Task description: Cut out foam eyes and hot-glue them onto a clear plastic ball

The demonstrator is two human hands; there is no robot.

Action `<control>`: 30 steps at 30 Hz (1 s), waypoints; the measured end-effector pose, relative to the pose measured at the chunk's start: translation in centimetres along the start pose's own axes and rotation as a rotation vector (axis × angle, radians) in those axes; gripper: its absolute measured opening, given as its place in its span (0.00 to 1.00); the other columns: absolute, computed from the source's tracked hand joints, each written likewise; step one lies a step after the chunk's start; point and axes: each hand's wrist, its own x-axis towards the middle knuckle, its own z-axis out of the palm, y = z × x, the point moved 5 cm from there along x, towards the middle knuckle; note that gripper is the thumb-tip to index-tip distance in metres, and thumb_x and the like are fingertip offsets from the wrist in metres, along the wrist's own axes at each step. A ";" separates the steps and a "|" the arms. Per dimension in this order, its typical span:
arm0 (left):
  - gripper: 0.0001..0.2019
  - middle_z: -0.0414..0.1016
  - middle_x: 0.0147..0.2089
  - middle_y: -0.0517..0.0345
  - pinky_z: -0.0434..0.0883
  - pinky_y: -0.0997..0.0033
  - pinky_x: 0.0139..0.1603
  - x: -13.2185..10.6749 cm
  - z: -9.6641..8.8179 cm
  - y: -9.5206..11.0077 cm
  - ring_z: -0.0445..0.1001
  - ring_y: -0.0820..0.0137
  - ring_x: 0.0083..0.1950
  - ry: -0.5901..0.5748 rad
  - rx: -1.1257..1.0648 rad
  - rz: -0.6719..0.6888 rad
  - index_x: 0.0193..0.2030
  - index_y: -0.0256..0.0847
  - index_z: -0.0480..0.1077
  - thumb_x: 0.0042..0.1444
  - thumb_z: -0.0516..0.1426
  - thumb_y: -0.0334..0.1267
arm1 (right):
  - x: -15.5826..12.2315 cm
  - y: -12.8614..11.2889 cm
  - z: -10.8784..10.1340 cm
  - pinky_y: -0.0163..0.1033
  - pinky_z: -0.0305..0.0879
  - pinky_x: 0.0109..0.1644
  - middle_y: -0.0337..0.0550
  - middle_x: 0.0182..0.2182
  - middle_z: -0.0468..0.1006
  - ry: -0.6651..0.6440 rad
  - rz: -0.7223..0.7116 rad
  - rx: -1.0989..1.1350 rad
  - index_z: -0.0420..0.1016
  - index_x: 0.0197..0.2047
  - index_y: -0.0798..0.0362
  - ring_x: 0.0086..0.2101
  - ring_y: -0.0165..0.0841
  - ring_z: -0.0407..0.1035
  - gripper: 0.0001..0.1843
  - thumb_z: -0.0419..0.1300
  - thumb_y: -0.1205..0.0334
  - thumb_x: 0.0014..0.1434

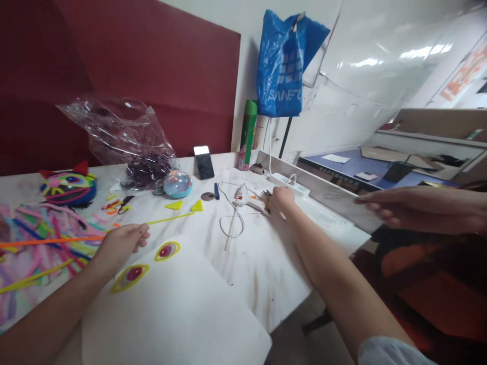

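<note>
My left hand [124, 240] rests at the far edge of a white sheet [178, 309], fingers curled together; what they hold, if anything, is hidden. A yellow pipe cleaner [171, 218] reaches out beyond its fingers, and an orange pipe cleaner [53, 241] runs up to it from the left. Two yellow-rimmed eye shapes with dark red centres, a nearer one [131, 276] and a farther one [167, 251], lie on the sheet. My right hand [283, 200] is closed at a dark, plier-like tool [268, 197], beside a white glue gun [251, 202] with its cable.
Colourful pipe cleaners [41, 253] and a decorated cat-like ball [68, 187] lie left. Behind are a clear plastic bag [122, 126], a round blue-based container [178, 184], a phone [204, 163] and a green spray can [248, 134]. Another person's blurred hand [426, 209] extends from the right.
</note>
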 end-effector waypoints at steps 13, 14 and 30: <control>0.23 0.75 0.28 0.61 0.62 0.74 0.34 -0.6 0.4 1.1 0.64 0.70 0.29 -0.055 0.213 0.082 0.34 0.39 0.74 0.38 0.58 0.56 | -1.5 -1.6 -0.5 0.47 0.70 0.48 0.49 0.48 0.74 0.065 -0.050 0.195 0.71 0.51 0.57 0.45 0.37 0.71 0.16 0.57 0.58 0.64; 0.23 0.75 0.28 0.61 0.62 0.74 0.34 -0.6 0.4 1.2 0.64 0.70 0.29 -0.065 0.218 0.087 0.34 0.39 0.74 0.37 0.59 0.56 | -2.2 -2.1 -0.6 0.43 0.70 0.47 0.51 0.45 0.77 0.076 -0.069 0.244 0.73 0.49 0.58 0.43 0.36 0.73 0.13 0.55 0.60 0.65; 0.14 0.80 0.35 0.62 0.67 0.77 0.41 -3.3 1.4 4.5 0.74 0.68 0.40 -0.084 0.570 0.370 0.37 0.40 0.75 0.50 0.55 0.46 | -9.6 4.2 -0.3 0.41 0.65 0.49 0.54 0.48 0.76 0.055 -0.045 0.181 0.74 0.49 0.57 0.48 0.41 0.70 0.15 0.50 0.67 0.64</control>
